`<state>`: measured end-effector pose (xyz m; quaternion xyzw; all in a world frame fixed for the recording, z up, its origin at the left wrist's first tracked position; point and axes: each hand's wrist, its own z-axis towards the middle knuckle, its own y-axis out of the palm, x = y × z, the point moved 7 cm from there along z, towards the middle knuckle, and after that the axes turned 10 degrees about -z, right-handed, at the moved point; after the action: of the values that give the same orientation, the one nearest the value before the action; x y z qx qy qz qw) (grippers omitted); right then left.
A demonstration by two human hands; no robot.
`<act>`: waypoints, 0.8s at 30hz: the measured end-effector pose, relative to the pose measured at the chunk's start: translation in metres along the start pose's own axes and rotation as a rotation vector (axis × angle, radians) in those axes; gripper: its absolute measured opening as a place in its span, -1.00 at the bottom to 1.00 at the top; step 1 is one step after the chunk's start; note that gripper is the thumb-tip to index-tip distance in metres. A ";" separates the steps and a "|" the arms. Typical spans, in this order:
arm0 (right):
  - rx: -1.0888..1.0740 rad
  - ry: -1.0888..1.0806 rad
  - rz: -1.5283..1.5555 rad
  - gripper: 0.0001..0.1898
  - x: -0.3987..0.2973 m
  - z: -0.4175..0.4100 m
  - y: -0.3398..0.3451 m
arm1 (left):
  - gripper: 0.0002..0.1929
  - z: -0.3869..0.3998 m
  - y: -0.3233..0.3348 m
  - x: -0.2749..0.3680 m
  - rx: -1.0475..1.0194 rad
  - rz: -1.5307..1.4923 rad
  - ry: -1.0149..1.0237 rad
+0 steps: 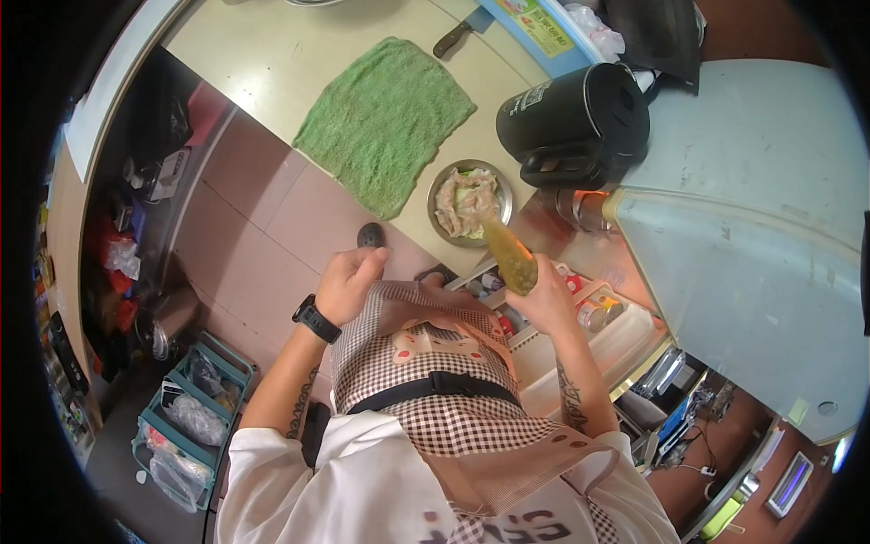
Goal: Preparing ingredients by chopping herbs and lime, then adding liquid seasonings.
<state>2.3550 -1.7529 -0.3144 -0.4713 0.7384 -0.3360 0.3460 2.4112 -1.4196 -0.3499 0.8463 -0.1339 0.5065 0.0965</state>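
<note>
My right hand (546, 299) grips a tapered, yellowish-green pouch or bottle (514, 262); its narrow end points at the near edge of a round metal dish (433, 212). Pale, pinkish food (445, 197) that looks like raw meat lies in that dish over light-green leaves. Whether the tip touches the dish, I cannot tell. My left hand (350, 280), with a black watch on its wrist, is curled beside the checked apron (380, 353), and nothing shows in its fingers. A green towel (387, 126) is spread on the table to the left of the dish.
A knife (452, 41) lies beyond the towel on the cream table (272, 41). The black kettle (571, 126) stands right of the dish. An open fridge door (747, 292) with jars in its shelves borders my right side. A teal basket (187, 421) holds plastic bags at lower left.
</note>
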 end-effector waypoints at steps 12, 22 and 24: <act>0.024 -0.044 -0.073 -0.31 -0.033 0.008 -0.018 | -0.47 -0.007 0.004 -0.027 0.020 0.015 -0.021; 0.008 -0.053 -0.096 -0.30 -0.035 0.016 -0.014 | -0.45 -0.010 -0.003 -0.027 0.026 0.061 -0.023; 0.020 -0.051 -0.111 -0.30 -0.034 0.018 -0.013 | -0.44 -0.010 -0.004 -0.027 0.028 0.081 -0.028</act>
<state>2.3865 -1.7290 -0.3067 -0.5164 0.6987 -0.3501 0.3502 2.3919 -1.4093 -0.3696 0.8485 -0.1621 0.4998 0.0622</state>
